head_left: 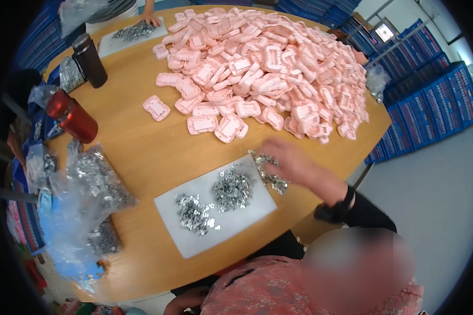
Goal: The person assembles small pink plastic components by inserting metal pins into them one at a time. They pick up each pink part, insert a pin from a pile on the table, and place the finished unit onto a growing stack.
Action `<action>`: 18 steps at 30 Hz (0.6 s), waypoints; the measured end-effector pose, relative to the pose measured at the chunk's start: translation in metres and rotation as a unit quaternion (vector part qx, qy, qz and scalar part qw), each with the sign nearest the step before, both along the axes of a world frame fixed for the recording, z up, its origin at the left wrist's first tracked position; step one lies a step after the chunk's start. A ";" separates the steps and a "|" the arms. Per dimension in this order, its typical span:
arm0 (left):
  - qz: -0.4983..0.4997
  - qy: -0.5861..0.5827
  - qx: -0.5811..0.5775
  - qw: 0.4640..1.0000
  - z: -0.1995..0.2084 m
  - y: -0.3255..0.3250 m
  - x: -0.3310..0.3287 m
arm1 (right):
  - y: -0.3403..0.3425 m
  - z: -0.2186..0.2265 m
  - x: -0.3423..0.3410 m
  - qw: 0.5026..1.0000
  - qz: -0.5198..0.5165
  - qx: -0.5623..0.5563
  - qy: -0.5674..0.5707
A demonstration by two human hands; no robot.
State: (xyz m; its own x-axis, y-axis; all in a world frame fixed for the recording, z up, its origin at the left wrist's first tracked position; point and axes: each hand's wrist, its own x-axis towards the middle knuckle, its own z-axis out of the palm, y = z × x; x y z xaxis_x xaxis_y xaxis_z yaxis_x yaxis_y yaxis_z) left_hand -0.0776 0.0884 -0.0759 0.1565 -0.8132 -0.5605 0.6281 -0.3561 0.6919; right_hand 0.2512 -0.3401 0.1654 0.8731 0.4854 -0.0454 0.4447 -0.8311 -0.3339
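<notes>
My right hand (291, 161), with a black band at its wrist, reaches over a loose pile of small shiny metal pieces (275, 180) on the wooden table. Motion smears its fingers, so I cannot see whether they hold anything. Just left of it lies a white board (227, 233) bearing two heaps of small metal pieces: a rounder grey heap (233, 189) and a looser silver heap (192, 214). My left hand (188, 300) is low at the bottom edge, below the table, beside my pink patterned top. It is dark there, and its fingers are not distinguishable.
A large mound of pink plastic shells (268, 68) covers the far table. Clear bags of metal pieces (100, 178) lie on the left, near a red flask (72, 116) and a black flask (90, 60). Across the table, another person's hand (151, 19) touches metal pieces on a white board.
</notes>
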 end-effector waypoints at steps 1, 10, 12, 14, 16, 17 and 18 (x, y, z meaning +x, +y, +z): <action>-0.009 0.010 0.016 1.000 -0.017 -0.015 0.000 | 0.007 -0.003 0.030 0.998 0.013 -0.037 -0.049; -0.016 0.106 0.166 0.980 -0.021 -0.073 0.010 | 0.019 -0.047 0.109 0.974 0.136 -0.177 -0.051; 0.020 0.106 0.204 0.973 -0.023 -0.075 -0.009 | 0.024 -0.043 0.105 0.966 0.140 -0.203 -0.074; 0.060 0.027 0.183 0.981 -0.053 -0.068 -0.036 | 0.028 -0.039 0.100 0.963 0.139 -0.199 -0.118; 0.060 -0.019 0.237 0.969 -0.031 -0.076 -0.046 | 0.021 -0.020 0.077 0.976 0.114 -0.136 -0.123; 0.093 -0.040 0.238 0.966 -0.020 -0.077 -0.053 | 0.018 -0.012 0.061 0.982 0.107 -0.102 -0.118; 0.117 -0.052 0.242 0.962 -0.016 -0.078 -0.055 | 0.008 -0.003 0.037 0.989 0.101 -0.031 -0.100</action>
